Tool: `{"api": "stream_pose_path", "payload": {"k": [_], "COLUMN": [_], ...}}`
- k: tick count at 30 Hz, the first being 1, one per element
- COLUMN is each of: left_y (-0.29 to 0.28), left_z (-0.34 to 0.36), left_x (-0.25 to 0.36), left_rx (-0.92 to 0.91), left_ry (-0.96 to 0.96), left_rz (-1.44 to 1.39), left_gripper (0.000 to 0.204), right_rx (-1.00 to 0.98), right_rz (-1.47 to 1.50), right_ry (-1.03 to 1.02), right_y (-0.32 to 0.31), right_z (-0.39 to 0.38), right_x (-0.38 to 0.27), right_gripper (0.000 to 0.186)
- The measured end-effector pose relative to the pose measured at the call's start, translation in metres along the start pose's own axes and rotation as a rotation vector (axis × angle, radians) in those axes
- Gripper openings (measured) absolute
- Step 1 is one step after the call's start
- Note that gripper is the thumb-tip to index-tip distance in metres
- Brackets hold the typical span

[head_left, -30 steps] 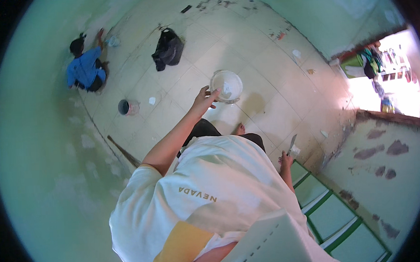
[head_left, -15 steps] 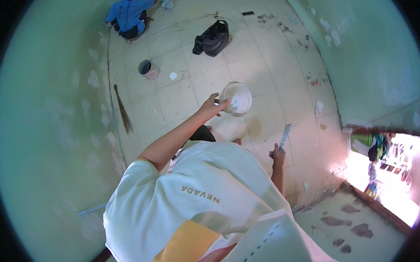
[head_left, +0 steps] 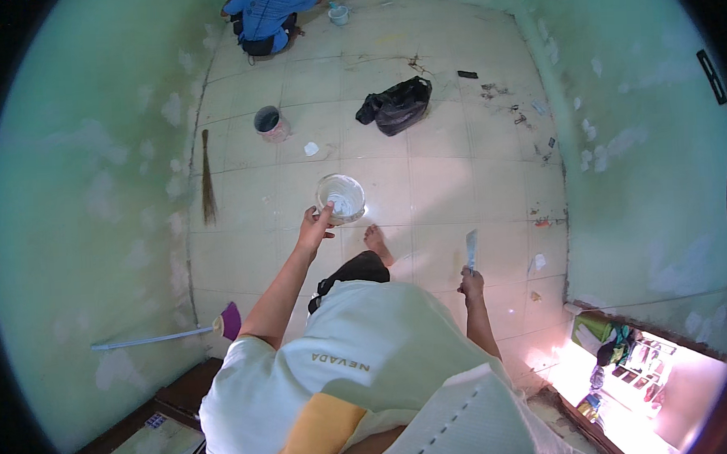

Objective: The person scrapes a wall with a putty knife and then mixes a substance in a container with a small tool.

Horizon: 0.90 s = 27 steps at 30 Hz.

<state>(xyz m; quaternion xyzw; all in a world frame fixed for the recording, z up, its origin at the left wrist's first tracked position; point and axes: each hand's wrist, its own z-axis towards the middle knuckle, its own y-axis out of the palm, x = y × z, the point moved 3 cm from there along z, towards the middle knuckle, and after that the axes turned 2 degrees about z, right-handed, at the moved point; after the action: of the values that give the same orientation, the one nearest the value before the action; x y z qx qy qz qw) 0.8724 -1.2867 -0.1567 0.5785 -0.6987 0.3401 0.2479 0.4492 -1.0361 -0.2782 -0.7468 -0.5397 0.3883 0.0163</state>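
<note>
Bowl (head_left: 341, 198): small, round, translucent white, held upright by its rim above the tiled floor. Scraper (head_left: 472, 250): flat metal blade pointing up, handle gripped low, well apart from the bowl.

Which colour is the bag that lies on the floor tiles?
The bag is black, crumpled on the pale tiles; it shows best in the head view.
</note>
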Motion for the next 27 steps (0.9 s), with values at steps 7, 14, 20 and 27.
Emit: {"api": "stream_pose_path", "payload": {"k": [7, 14, 20, 27], "left_y": [0.065, 0.052, 0.004, 0.007], "left_z": [0.063, 0.088, 0.074, 0.063], "left_x": [0.031, 0.04, 0.019, 0.002], "left_rx": [-0.067, 0.009, 0.278, 0.534], "left_ry": [0.033, 0.104, -0.02, -0.108], "left_rz": [-0.173, -0.174, -0.284, -0.432], "left_gripper": [0.1, 0.097, 0.097, 0.088], "right_rx": [0.003, -0.032, -0.209, -0.211], "right_rz": [-0.223, -0.343, -0.462, -0.716], "right_ry": [-0.104, -0.167, -0.314, -0.643], "right_y": [-0.044, -0.02, 0.052, 0.132], "right_z": [0.049, 0.109, 0.141, 0.236], "right_x": [-0.08, -0.152, -0.264, -0.366], "right_gripper": [0.038, 0.043, 0.041, 0.03]}}
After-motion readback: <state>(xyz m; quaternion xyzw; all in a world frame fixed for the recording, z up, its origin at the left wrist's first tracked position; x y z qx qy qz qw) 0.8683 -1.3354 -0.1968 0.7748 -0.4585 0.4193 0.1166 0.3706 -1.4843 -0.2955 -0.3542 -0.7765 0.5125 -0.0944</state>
